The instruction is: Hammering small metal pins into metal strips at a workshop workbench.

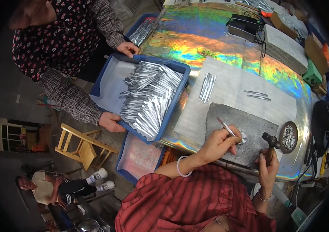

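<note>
My left hand (220,144), with a pale bangle at its wrist, pinches a slim silvery metal piece (226,127) whose far end looks reddish-brown. It is over a grey stone block (222,116), beside a small shiny round metal patch (243,138) on the block. Closed around the handle of a hammer (271,140), my right hand (268,170) is at the block's right edge, the dark head raised at the far end. Right of the hammer stands a round brown dish (283,147) with many small metal bits.
White paper (234,81) beyond the block bears several slim metal pieces (207,88) and two more (257,95). At left another person's hands (111,121) hold a blue tray (185,73) heaped with metal pieces. A stone slab (286,48) and black box (243,27) stand far right.
</note>
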Demonstrator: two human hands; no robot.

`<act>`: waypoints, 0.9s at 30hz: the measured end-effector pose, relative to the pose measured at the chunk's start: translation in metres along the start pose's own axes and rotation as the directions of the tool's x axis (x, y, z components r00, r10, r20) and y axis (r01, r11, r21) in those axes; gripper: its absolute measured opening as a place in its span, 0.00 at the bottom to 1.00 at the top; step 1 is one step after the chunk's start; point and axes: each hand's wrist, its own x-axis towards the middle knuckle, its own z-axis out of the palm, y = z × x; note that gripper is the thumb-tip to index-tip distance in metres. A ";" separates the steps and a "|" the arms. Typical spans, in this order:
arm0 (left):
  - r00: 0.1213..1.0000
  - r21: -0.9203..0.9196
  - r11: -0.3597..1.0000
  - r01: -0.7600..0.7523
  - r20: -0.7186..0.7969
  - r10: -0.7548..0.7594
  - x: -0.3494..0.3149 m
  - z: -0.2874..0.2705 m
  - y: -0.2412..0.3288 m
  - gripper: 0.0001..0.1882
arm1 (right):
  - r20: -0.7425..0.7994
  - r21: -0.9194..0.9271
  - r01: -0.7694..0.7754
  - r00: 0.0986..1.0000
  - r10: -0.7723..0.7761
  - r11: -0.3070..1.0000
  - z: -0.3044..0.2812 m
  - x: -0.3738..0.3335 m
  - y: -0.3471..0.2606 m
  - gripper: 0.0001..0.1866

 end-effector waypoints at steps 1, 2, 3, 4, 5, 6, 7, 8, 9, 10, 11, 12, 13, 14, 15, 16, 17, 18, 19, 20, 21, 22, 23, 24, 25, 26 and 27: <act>1.000 -0.001 1.000 0.002 0.002 -0.002 0.000 0.000 0.000 0.04 | -0.008 -0.009 0.004 1.000 -0.004 1.000 0.001 0.000 -0.001 0.05; 1.000 0.014 1.000 0.008 0.004 -0.008 0.000 0.000 0.001 0.04 | -0.009 -0.009 0.001 1.000 -0.002 1.000 0.000 -0.001 -0.002 0.05; 1.000 0.028 1.000 0.014 0.006 -0.014 0.000 0.001 0.001 0.04 | -0.017 -0.010 -0.003 1.000 0.002 1.000 0.000 -0.001 -0.003 0.05; 1.000 0.026 1.000 0.016 0.006 -0.016 0.001 0.001 0.002 0.04 | -0.025 -0.012 -0.007 1.000 0.006 1.000 0.000 -0.001 -0.003 0.05; 1.000 0.023 1.000 0.010 0.004 -0.010 0.001 0.001 0.002 0.03 | -0.025 -0.012 -0.010 1.000 0.009 1.000 0.000 -0.001 -0.003 0.05; 1.000 0.019 1.000 0.004 0.001 -0.004 0.001 0.001 0.003 0.03 | -0.019 -0.016 -0.009 1.000 0.009 1.000 0.000 -0.001 -0.002 0.05; 1.000 0.016 1.000 0.007 -0.002 -0.007 0.000 0.001 0.004 0.03 | -0.012 -0.021 -0.009 1.000 0.009 1.000 0.000 0.000 -0.003 0.05; 1.000 0.020 1.000 0.009 -0.002 -0.009 0.000 0.000 0.005 0.03 | -0.006 -0.022 -0.012 1.000 0.012 1.000 -0.001 0.000 -0.003 0.05; 1.000 0.024 1.000 0.010 -0.004 -0.010 0.000 0.000 0.006 0.04 | 0.004 -0.022 -0.013 1.000 0.013 1.000 -0.003 0.000 -0.003 0.08; 1.000 0.021 1.000 0.012 -0.015 -0.011 0.000 0.000 0.007 0.04 | 0.019 -0.021 -0.013 1.000 0.014 1.000 -0.003 0.000 -0.003 0.10; 1.000 0.015 1.000 0.019 -0.013 -0.018 0.000 0.000 0.010 0.04 | 0.031 -0.022 -0.015 0.999 0.016 1.000 -0.002 0.000 -0.004 0.10; 1.000 0.009 1.000 0.025 -0.013 -0.025 0.001 0.000 0.012 0.04 | 0.013 -0.019 -0.028 1.000 0.029 0.999 -0.001 0.000 -0.006 0.09; 1.000 0.003 1.000 0.005 -0.023 -0.005 0.001 0.001 0.014 0.04 | -0.004 -0.017 -0.041 0.999 0.041 0.999 -0.001 -0.001 -0.007 0.09; 0.999 0.000 1.000 0.004 -0.039 -0.004 0.001 0.001 0.015 0.04 | 0.012 -0.019 -0.041 0.999 0.042 0.999 0.001 -0.001 -0.009 0.09; 1.000 -0.008 1.000 0.006 -0.029 -0.006 0.001 0.001 0.016 0.04 | -0.009 -0.016 -0.030 1.000 0.029 0.999 0.003 -0.001 -0.012 0.09; 1.000 -0.015 1.000 0.008 -0.013 -0.009 0.002 0.001 0.017 0.04 | -0.037 -0.014 -0.018 0.999 0.017 1.000 0.004 -0.001 -0.014 0.08; 1.000 -0.003 1.000 0.003 -0.028 -0.003 0.002 0.002 0.019 0.04 | -0.027 -0.016 -0.017 0.999 0.017 1.000 0.005 -0.002 -0.014 0.08; 0.999 -0.005 1.000 0.001 -0.036 -0.001 0.001 0.003 0.019 0.04 | -0.039 0.001 -0.015 0.999 0.015 1.000 0.005 -0.002 -0.013 0.09; 1.000 -0.015 1.000 -0.001 -0.030 0.001 0.001 0.002 0.018 0.04 | -0.057 0.017 -0.014 0.998 0.015 1.000 0.005 -0.003 -0.012 0.09; 1.000 -0.025 1.000 -0.003 -0.022 0.003 0.001 0.002 0.017 0.04 | -0.057 0.015 -0.013 0.998 0.014 1.000 0.005 -0.002 -0.010 0.09; 1.000 -0.026 1.000 -0.004 -0.020 0.004 0.001 0.002 0.016 0.04 | -0.034 -0.004 -0.012 0.999 0.012 1.000 0.003 -0.002 -0.008 0.09; 1.000 -0.010 1.000 -0.015 -0.024 0.015 0.000 0.001 0.015 0.04 | -0.012 -0.023 -0.011 1.000 0.011 1.000 0.002 -0.002 -0.007 0.09; 0.999 0.006 1.000 -0.026 -0.026 0.026 0.000 0.000 0.015 0.04 | -0.017 -0.024 -0.011 1.000 0.010 1.000 0.002 -0.002 -0.006 0.09; 1.000 0.004 1.000 -0.024 -0.012 0.024 0.001 0.001 0.013 0.04 | -0.015 -0.036 -0.007 1.000 0.007 0.999 0.001 -0.002 -0.006 0.09; 0.999 -0.004 0.999 -0.037 -0.018 0.037 0.000 0.001 0.011 0.04 | -0.006 -0.047 -0.001 1.000 0.001 0.999 0.001 -0.002 -0.005 0.09; 0.998 -0.012 0.999 -0.050 -0.023 0.050 0.000 0.001 0.010 0.04 | -0.012 -0.047 -0.002 1.000 0.001 0.999 0.002 -0.002 -0.005 0.09; 0.999 -0.011 0.999 -0.050 -0.017 0.049 0.000 0.002 0.009 0.04 | -0.025 -0.044 0.008 1.000 -0.009 0.999 0.003 -0.002 -0.005 0.09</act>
